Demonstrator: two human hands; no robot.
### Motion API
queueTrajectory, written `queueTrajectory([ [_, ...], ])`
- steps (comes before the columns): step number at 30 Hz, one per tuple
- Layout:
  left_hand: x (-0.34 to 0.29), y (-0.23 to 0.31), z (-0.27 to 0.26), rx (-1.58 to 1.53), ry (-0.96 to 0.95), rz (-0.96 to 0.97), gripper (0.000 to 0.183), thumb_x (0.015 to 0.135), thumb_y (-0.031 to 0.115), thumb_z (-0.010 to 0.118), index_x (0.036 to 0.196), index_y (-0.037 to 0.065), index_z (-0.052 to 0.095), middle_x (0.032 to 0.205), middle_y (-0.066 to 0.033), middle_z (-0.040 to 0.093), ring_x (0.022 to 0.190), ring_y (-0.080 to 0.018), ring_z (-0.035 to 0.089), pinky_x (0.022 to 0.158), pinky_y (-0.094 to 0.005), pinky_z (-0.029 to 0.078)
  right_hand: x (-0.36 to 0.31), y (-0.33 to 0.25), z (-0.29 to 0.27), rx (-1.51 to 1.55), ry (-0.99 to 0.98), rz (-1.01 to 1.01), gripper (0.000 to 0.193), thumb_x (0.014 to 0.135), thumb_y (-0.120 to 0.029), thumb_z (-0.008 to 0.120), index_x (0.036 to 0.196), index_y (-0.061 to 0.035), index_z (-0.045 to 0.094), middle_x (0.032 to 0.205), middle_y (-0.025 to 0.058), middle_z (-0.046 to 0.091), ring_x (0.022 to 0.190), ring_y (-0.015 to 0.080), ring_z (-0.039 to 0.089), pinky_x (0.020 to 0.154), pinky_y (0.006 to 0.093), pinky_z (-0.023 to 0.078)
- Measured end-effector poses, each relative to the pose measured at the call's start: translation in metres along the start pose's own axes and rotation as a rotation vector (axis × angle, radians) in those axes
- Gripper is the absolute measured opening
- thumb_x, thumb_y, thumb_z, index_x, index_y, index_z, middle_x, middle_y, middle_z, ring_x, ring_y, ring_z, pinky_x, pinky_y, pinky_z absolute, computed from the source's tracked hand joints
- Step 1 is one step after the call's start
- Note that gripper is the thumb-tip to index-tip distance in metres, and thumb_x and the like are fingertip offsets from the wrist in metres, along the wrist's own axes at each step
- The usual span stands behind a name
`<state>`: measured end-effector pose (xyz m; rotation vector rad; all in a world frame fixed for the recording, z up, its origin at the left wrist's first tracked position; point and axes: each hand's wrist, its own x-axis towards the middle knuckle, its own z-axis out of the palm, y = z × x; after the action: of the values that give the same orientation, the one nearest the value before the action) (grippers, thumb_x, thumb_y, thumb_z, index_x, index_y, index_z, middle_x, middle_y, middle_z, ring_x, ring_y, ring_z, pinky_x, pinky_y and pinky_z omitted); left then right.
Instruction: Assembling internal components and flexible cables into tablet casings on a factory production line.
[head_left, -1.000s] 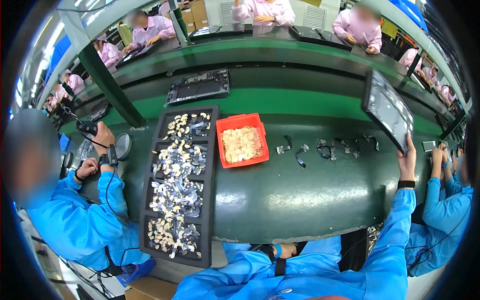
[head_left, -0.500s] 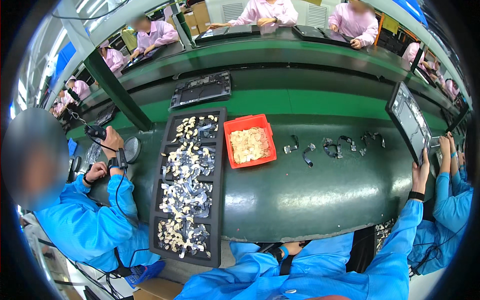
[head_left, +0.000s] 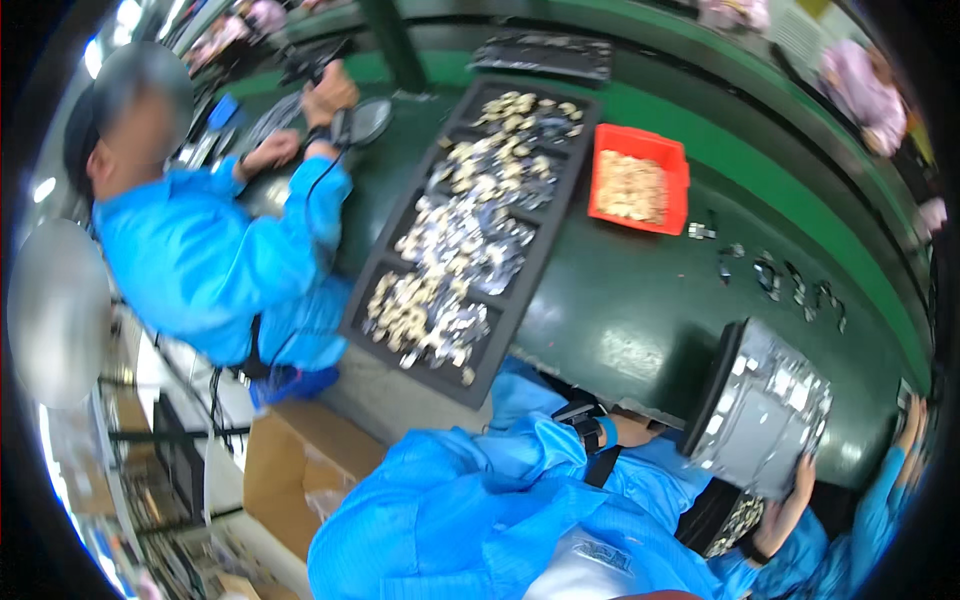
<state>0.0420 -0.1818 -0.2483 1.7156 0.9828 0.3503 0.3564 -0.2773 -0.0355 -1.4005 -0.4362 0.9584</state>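
Gripping the grey rectangular tray point(head_left: 762, 408) by its lower edge, the right hand point(head_left: 792, 500) holds it tilted at the green desk's point(head_left: 620, 300) near edge; the left hand point(head_left: 640, 432) lies mostly hidden behind it, grip unclear.

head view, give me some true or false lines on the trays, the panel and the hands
1. The right hand grips the grey panel at its lower edge. True.
2. The orange tray is empty. False: it holds a heap of small pale parts.
3. The long black tray lies left of the orange tray. True.
4. The panel lies flat in the middle of the green table. False: it is held tilted at the table's near edge.
5. The left hand is mostly hidden behind the panel; only the wrist with a dark band shows. True.
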Motion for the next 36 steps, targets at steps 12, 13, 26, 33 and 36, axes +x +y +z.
queueTrajectory([
  [12, -0.175, 0.179, -0.174, -0.339, -0.443, 0.171, 0.037, 0.104, 0.029, 0.063, 0.131, 0.004, 0.066, 0.122, -0.0156, 0.072, 0.112, -0.0288, 0.07, 0.097, -0.0386, 0.053, -0.025, 0.017, 0.108, -0.235, -0.117, 0.02, 0.05, 0.105, -0.028, 0.062, 0.145, -0.0025, 0.046, 0.103, 0.0038, 0.065, 0.077, 0.012, 0.063, 0.047, 0.0287, 0.046],
  [13, -0.187, 0.192, -0.2, -0.272, -0.282, 0.174, 0.032, 0.103, 0.026, 0.065, 0.124, 0.003, 0.069, 0.114, -0.0135, 0.074, 0.105, -0.0277, 0.072, 0.09, -0.0374, 0.056, -0.02, 0.011, 0.104, -0.29, -0.201, 0.03, 0.045, 0.105, -0.023, 0.062, 0.141, 0.0007, 0.048, 0.11, 0.0061, 0.065, 0.086, 0.0127, 0.062, 0.059, 0.0272, 0.05],
  [26, -0.146, 0.092, -0.403, 0.77, 0.751, -0.131, 0.03, 0.083, 0.015, 0.08, 0.11, 0.004, 0.076, 0.101, -0.016, 0.075, 0.099, -0.0378, 0.071, 0.091, -0.0422, 0.054, 0.038, -0.035, 0.091, -0.632, -0.324, -0.259, 0.018, 0.104, -0.014, 0.062, 0.112, 0.0016, 0.064, 0.087, 0.002, 0.065, 0.07, 0.0047, 0.057, 0.059, 0.0195, 0.044],
  [33, -0.116, 0.093, -0.409, 0.713, 0.72, 0.043, 0.023, 0.087, 0.019, 0.077, 0.103, 0.002, 0.077, 0.086, -0.0206, 0.072, 0.079, -0.0347, 0.07, 0.073, -0.0418, 0.054, 0.043, -0.071, 0.094, -0.534, -0.281, -0.398, 0.015, 0.102, -0.011, 0.065, 0.106, 0.0034, 0.065, 0.086, 0.0031, 0.065, 0.073, 0.0076, 0.061, 0.064, 0.0214, 0.048],
  [36, -0.139, 0.078, -0.41, 0.685, 0.743, 0.0, 0.03, 0.076, 0.017, 0.089, 0.098, 0.001, 0.076, 0.077, -0.014, 0.067, 0.069, -0.0258, 0.066, 0.065, -0.0381, 0.051, 0.044, -0.082, 0.121, -0.493, -0.368, -0.397, 0.012, 0.099, -0.007, 0.067, 0.102, 0.0049, 0.067, 0.087, 0.0052, 0.069, 0.079, 0.0107, 0.066, 0.072, 0.0251, 0.056],
])
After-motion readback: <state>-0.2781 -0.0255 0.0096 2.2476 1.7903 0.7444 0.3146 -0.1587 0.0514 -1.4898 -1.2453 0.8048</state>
